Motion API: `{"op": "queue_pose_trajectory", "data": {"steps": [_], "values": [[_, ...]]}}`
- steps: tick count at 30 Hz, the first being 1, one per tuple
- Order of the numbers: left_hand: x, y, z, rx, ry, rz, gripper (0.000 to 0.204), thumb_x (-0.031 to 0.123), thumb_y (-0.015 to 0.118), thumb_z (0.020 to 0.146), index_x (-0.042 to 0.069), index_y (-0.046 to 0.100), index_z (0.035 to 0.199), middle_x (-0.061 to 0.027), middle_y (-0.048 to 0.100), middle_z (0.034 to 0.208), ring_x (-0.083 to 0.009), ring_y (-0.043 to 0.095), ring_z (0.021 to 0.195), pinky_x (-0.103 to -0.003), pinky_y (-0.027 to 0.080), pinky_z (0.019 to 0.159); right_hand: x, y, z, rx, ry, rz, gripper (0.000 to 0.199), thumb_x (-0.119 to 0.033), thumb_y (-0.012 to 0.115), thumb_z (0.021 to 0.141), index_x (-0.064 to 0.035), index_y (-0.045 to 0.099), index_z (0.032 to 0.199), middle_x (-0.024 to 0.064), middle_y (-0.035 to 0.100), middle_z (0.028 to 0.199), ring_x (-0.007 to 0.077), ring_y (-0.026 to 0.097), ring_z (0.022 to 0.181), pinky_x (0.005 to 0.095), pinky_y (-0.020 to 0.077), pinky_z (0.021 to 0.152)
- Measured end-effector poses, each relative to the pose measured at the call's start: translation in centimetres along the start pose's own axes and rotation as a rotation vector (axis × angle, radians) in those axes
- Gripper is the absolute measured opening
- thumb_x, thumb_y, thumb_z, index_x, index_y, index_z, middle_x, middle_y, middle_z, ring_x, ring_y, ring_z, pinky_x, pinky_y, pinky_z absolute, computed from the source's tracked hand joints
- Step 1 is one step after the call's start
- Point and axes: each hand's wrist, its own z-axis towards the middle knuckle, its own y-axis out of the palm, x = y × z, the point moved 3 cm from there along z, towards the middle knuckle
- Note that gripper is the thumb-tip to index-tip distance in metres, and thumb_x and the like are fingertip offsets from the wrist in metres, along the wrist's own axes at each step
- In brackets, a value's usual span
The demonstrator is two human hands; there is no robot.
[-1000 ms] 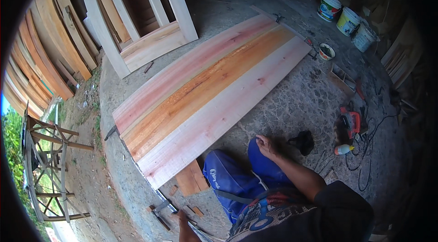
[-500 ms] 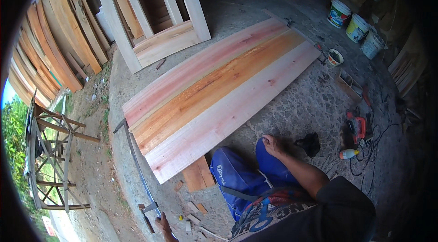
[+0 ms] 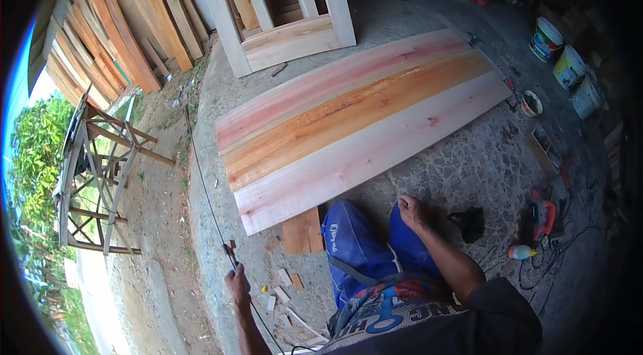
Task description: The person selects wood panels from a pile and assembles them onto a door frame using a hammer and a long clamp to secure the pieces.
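Note:
My left hand (image 3: 237, 282) is wrapped round the bar of a long bar clamp (image 3: 208, 184), just below its sliding jaw. The clamp stretches forward past the left end of a wide wooden panel (image 3: 375, 107) and stands apart from it. Pinkish boards lie on both sides of an orange-brown one in this panel, which rests slantwise low over the floor in front of my knees. A short brown board (image 3: 303, 231) shows under its near left end. On my right knee my right hand (image 3: 410, 211) rests with fingers curled in, holding nothing I can see.
Wood offcuts (image 3: 284, 277) litter the floor by my left side. To the right are a black cloth-like bundle (image 3: 469, 224), a glue bottle (image 3: 520, 252), a red power tool (image 3: 543, 211) with cords and several buckets (image 3: 569, 67). A wooden frame (image 3: 295, 47) stands beyond the panel.
My left hand has lifted the bar clamp and moved it forward, turning it so its bar shows edge-on, its far end now beyond the panel's corner. My right hand stays on my knee.

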Motion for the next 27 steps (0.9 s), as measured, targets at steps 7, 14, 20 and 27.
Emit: {"op": "queue_pose_trajectory", "data": {"steps": [7, 14, 20, 27], "values": [[10.1, 6.8, 0.9, -0.358, 0.021, -0.324, 0.035, 0.034, 0.056, 0.101, 0.017, 0.042, 0.074, 0.0083, 0.034, 0.054, -0.0046, 0.03, 0.039, -0.025, 0.021, 0.034, -16.5, 6.7, -7.8, -0.653, -0.61, 0.236, 0.029, -0.024, 0.062, 0.096, -0.0023, 0.065, 0.114, 0.0171, 0.069, 0.097, 0.0305, 0.069, 0.084, 0.0373, 0.0553, 0.075], [27.2, 18.8, 3.5, -0.628, 0.177, -0.514, 0.039, 0.035, 0.054, 0.102, 0.02, 0.039, 0.069, 0.0084, 0.03, 0.054, -0.005, 0.027, 0.038, -0.025, 0.02, 0.036, -22.5, 10.1, -9.0, -0.936, -0.445, 0.43, 0.041, -0.031, 0.056, 0.101, 0.0001, 0.055, 0.127, 0.02, 0.066, 0.107, 0.0289, 0.067, 0.098, 0.033, 0.0525, 0.085], [31.3, 31.3, -0.8, -0.843, 0.235, -0.789, 0.043, 0.041, 0.048, 0.104, 0.02, 0.037, 0.069, 0.0079, 0.024, 0.054, -0.006, 0.022, 0.039, -0.025, 0.018, 0.036, -21.9, 4.3, -1.4, -0.706, 0.104, 0.838, 0.044, -0.051, 0.055, 0.098, -0.0083, 0.052, 0.11, 0.0046, 0.058, 0.091, 0.01, 0.06, 0.077, 0.0271, 0.0528, 0.07], [23.5, 44.1, -10.4, -1.048, 0.063, -0.72, 0.034, 0.036, 0.047, 0.105, 0.003, 0.054, 0.103, -0.0055, 0.056, 0.075, -0.0215, 0.059, 0.069, -0.036, 0.05, 0.067, -13.0, -10.4, -1.6, -0.089, -0.08, 0.052, 0.036, -0.042, 0.062, 0.093, -0.0056, 0.06, 0.094, 0.0241, 0.065, 0.077, 0.0407, 0.066, 0.068, 0.0478, 0.052, 0.063]]}}
